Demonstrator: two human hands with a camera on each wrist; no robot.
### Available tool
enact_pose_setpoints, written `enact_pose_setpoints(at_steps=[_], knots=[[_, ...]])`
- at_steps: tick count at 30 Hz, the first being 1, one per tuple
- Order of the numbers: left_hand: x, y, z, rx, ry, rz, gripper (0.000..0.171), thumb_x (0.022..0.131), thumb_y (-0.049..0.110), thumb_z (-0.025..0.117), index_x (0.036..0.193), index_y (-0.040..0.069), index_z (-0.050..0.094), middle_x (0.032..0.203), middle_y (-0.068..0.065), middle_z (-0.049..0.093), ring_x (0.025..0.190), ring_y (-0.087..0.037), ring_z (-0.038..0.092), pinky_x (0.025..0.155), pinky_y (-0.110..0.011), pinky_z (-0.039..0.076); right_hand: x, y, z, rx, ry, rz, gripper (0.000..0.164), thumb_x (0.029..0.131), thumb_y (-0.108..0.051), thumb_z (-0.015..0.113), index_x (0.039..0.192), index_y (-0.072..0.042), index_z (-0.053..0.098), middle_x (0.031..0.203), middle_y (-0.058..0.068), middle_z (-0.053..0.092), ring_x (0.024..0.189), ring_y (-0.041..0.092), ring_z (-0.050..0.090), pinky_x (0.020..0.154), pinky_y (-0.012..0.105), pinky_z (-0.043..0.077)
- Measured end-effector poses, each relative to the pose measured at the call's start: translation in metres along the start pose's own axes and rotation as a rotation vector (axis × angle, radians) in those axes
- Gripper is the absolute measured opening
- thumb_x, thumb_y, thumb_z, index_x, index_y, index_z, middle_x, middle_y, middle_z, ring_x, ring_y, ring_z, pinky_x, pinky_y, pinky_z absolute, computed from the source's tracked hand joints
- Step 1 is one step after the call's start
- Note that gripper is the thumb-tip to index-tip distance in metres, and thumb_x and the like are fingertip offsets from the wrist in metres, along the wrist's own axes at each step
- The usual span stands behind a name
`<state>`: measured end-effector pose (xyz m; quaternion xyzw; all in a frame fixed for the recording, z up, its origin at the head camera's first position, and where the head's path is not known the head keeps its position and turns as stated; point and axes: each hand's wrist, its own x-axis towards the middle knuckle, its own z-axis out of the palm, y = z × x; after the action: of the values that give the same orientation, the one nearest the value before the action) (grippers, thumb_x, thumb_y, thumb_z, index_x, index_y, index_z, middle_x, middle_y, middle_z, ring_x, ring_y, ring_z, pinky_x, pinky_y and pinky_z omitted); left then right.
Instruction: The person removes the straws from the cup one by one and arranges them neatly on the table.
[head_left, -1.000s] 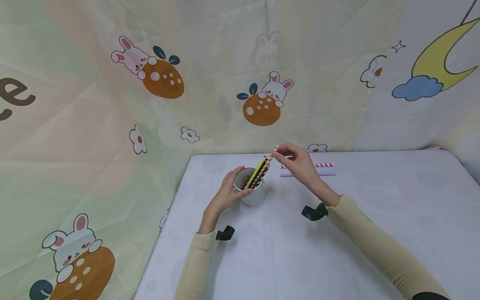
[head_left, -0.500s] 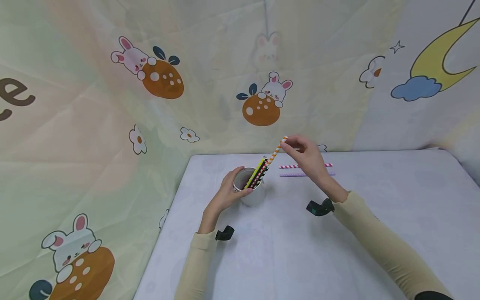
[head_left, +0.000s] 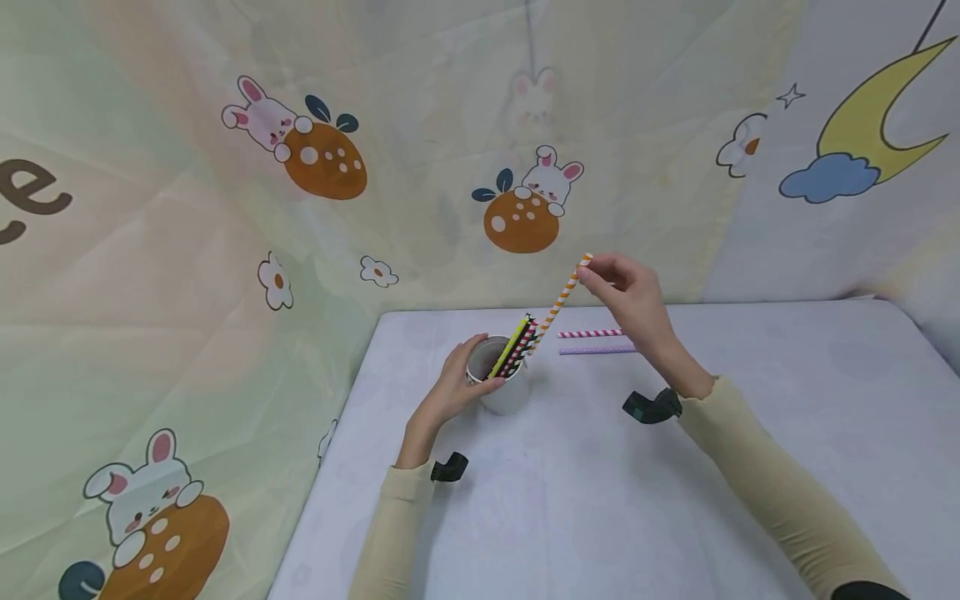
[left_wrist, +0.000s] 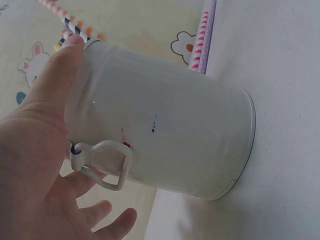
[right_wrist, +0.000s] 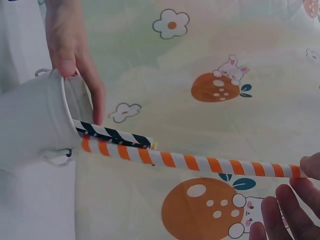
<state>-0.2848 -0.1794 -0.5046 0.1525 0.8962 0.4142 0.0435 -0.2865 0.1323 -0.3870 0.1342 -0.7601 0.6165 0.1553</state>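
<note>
A small white metal pail [head_left: 506, 402] with wire-loop handles stands on the table. My left hand [head_left: 452, 379] grips its rim, thumb on the near side, fingers round the far side. Several patterned paper straws [head_left: 512, 348], yellow, black-and-white and others, lean to the right inside it. My right hand [head_left: 628, 296] pinches the top end of an orange-and-white striped paper straw [head_left: 564, 298] between thumb and index finger. That straw slants down to the left, and in the right wrist view its lower end overlaps the pail's rim beside the other straws.
To the right of the pail, a pink-and-white striped straw [head_left: 588, 333] and a purple straw [head_left: 596, 352] lie side by side on the white table [head_left: 562, 500]. A printed cloth [head_left: 420, 167] with rabbits hangs behind the table.
My right hand has moved up and to the right, drawing the orange-striped straw up from among the others in the pail. The left hand and the pail have stayed put.
</note>
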Motion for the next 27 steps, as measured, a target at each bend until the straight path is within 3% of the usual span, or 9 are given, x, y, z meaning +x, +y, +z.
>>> enact_pose_setpoints(at_steps=[7,16,18,23,27], knots=[[-0.001,0.001,0.0,0.002,-0.003,-0.008,0.087,0.085,0.049,0.077,0.156,0.034,0.029,0.157,-0.007,0.036,0.149,-0.032,0.025,0.112,-0.064,0.031,0.004,-0.002,-0.012,0.008,0.017,-0.027,0.032,0.096,-0.032,0.069,0.117,-0.009,0.071,0.105,-0.005,0.07,0.099,0.015,0.063,0.082,0.02,0.05],[-0.001,0.001,0.001,-0.01,-0.001,-0.012,0.087,0.085,0.05,0.076,0.156,0.035,0.029,0.159,-0.007,0.035,0.153,-0.035,0.018,0.113,-0.067,0.028,0.005,-0.001,-0.02,-0.155,-0.017,-0.061,0.029,0.095,-0.032,0.069,0.115,-0.011,0.071,0.106,-0.001,0.069,0.097,0.009,0.063,0.084,0.015,0.05],[-0.001,0.001,0.001,-0.014,0.0,-0.006,0.087,0.085,0.05,0.076,0.156,0.034,0.03,0.158,-0.007,0.036,0.151,-0.034,0.022,0.112,-0.067,0.03,0.005,0.0,-0.022,-0.214,-0.036,-0.062,0.029,0.096,-0.032,0.069,0.115,-0.011,0.071,0.106,0.001,0.069,0.097,0.009,0.063,0.083,0.016,0.05],[0.0,0.0,0.001,-0.003,0.005,0.008,0.087,0.085,0.05,0.076,0.157,0.032,0.03,0.154,-0.007,0.04,0.141,-0.03,0.035,0.108,-0.062,0.036,0.005,0.001,-0.024,-0.364,-0.106,-0.093,0.025,0.095,-0.029,0.07,0.113,-0.012,0.072,0.106,0.003,0.071,0.095,0.015,0.063,0.084,0.028,0.052],[0.0,0.0,0.001,0.0,0.005,0.002,0.087,0.084,0.05,0.076,0.156,0.034,0.029,0.154,-0.006,0.039,0.141,-0.029,0.034,0.109,-0.062,0.035,0.004,0.003,-0.024,-0.441,-0.184,-0.119,0.019,0.095,-0.026,0.071,0.108,-0.012,0.073,0.104,0.004,0.071,0.098,0.02,0.064,0.084,0.042,0.052]])
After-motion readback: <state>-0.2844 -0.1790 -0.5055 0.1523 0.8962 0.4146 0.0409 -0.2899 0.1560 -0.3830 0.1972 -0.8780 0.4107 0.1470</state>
